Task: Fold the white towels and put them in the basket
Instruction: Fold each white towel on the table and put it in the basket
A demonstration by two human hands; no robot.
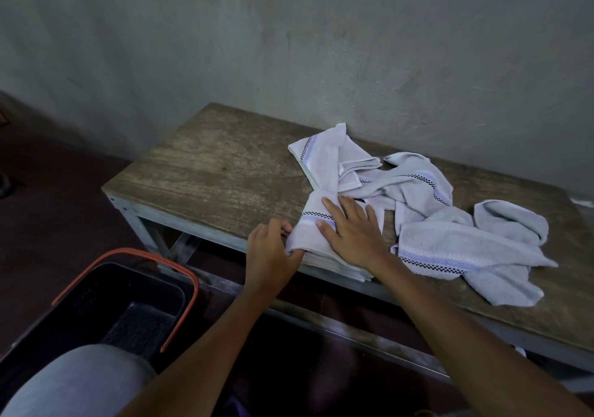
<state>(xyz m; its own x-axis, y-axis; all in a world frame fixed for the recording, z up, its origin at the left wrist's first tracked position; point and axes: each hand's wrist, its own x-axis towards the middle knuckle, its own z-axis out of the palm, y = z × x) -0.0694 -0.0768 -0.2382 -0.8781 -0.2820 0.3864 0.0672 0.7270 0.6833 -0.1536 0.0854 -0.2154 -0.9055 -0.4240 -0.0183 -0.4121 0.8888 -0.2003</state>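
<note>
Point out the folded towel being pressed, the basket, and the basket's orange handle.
folded towel (308, 240): head view, its striped top layer left of the flat hand.
basket (96, 291): head view, dark inner wall.
orange handle (180, 268): head view, upper right bend.

- Left hand (270, 249): bare, no ring, watch or glove showing.
- Right hand (350, 233): bare too, nails short and plain.
- Left forearm (205, 349): bare, no sleeve anywhere along its visible length, running in from 6 o'clock.
- Right forearm (450, 326): bare, running in from 5 o'clock.
- Knee (77, 381): at 7 o'clock, covered in plain light grey-blue cloth.
</note>
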